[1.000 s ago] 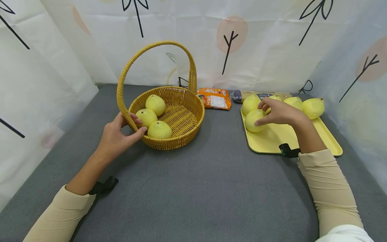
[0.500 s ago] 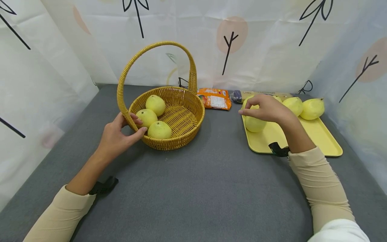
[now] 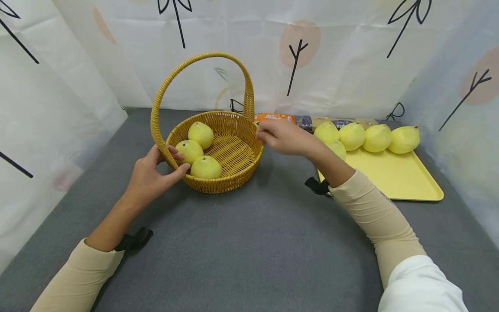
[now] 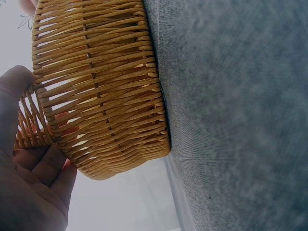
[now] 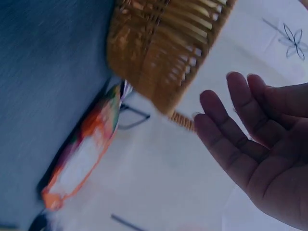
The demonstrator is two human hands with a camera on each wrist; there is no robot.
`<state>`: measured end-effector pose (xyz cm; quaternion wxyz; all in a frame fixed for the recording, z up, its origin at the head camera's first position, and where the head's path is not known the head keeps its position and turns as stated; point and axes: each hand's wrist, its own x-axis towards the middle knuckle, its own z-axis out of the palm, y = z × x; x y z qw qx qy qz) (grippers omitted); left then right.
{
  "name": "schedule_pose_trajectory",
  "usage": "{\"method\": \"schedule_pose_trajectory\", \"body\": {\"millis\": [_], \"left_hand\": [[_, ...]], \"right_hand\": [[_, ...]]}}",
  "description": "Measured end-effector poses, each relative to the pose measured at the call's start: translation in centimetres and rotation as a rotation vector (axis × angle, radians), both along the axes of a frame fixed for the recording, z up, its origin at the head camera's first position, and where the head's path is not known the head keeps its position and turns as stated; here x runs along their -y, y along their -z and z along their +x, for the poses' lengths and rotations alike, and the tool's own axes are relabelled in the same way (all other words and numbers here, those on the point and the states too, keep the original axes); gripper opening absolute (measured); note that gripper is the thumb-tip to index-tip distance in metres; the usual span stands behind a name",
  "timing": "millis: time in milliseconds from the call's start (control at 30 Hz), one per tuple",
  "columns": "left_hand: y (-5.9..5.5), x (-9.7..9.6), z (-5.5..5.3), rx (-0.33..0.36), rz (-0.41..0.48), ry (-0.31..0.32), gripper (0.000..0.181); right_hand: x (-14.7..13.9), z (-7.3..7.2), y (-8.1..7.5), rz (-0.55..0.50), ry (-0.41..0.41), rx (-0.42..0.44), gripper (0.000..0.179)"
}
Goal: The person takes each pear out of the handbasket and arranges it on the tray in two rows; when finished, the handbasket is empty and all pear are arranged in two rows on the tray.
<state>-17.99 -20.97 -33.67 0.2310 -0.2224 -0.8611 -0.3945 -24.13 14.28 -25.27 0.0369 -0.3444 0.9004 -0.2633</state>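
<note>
My left hand grips the yellow woven basket at its left rim, by the foot of the tall handle. In the left wrist view the thumb lies on one side of the handle's base, the other fingers on the far side. Three round yellow-green fruits, one of them a fruit near the front rim, sit in the basket's left half. My right hand hovers by the basket's right rim, holding nothing. Its fingers are loosely bent in the right wrist view.
On the right stands a yellow tray, with several more fruits such as one along its back and left. Behind the right hand lie an orange packet and a long beige-and-grey package. A patterned white curtain encloses the grey table.
My right hand has left the fruit on the tray's left side and travelled left to the basket's right rim, carrying nothing. The left hand and the basket stay in place.
</note>
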Motion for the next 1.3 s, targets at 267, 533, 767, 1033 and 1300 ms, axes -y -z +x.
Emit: {"method": "schedule_pose_trajectory", "body": {"millis": [267,533,767,1033,1300], "left_hand": [[0.2,0.1,-0.1,-0.003,-0.003,0.005,0.041],[-0.1,0.1,0.0,-0.015,-0.013,-0.006,0.041],[0.0,0.1,-0.1,-0.004,-0.010,0.000,0.041],[0.0,0.2,-0.2,-0.016,-0.010,-0.004,0.041],[0.3,0.2,-0.3,-0.016,-0.020,-0.009,0.043]], "right_hand": [[6.1,-2.0,1.4,-0.030,-0.002,0.081,0.024],[10.2,-5.1,3.5,-0.063,0.048,0.158,0.047],[12.5,-6.9,4.8,-0.066,0.003,0.292,0.077],[13.9,-8.0,4.8,-0.094,-0.023,0.327,0.070],[13.6,-8.2,5.4,-0.189,-0.018,0.337,0.052]]}}
